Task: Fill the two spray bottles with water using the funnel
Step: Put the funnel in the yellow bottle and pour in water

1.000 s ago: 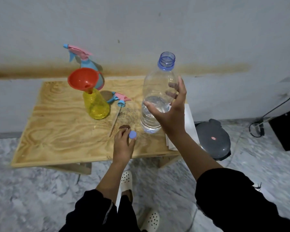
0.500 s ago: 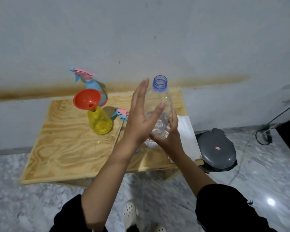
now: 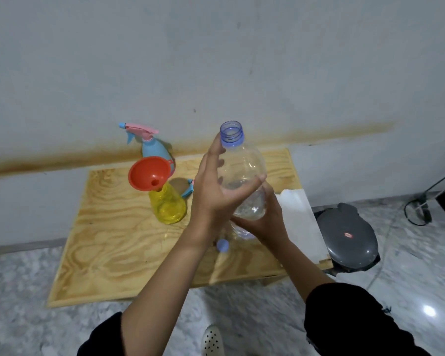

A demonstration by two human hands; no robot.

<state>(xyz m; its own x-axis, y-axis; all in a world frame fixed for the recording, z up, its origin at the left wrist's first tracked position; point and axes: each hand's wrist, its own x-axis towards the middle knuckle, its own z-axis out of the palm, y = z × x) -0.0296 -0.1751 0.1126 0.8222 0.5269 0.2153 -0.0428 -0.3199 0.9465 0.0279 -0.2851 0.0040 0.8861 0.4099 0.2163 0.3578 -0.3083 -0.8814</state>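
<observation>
A clear plastic water bottle (image 3: 244,176) with an open blue neck is lifted above the wooden table (image 3: 118,242), part full of water. My right hand (image 3: 265,224) grips its lower part from below. My left hand (image 3: 216,191) wraps its upper side, fingers spread around it. An orange funnel (image 3: 149,173) sits in the mouth of the yellow spray bottle (image 3: 168,206). Behind stands the blue spray bottle (image 3: 153,147) with its pink trigger head on. The blue bottle cap (image 3: 222,245) lies on the table under my left wrist.
A loose spray head (image 3: 189,190) lies behind my left hand, mostly hidden. A white sheet (image 3: 298,217) covers the table's right end. A grey lidded bin (image 3: 350,240) stands on the marble floor to the right, with a cable (image 3: 419,209) beyond. The wall runs close behind.
My left hand left the cap on the table and rose to the bottle's upper side. My right hand shifted down to the bottle's base and lifted it off the table.
</observation>
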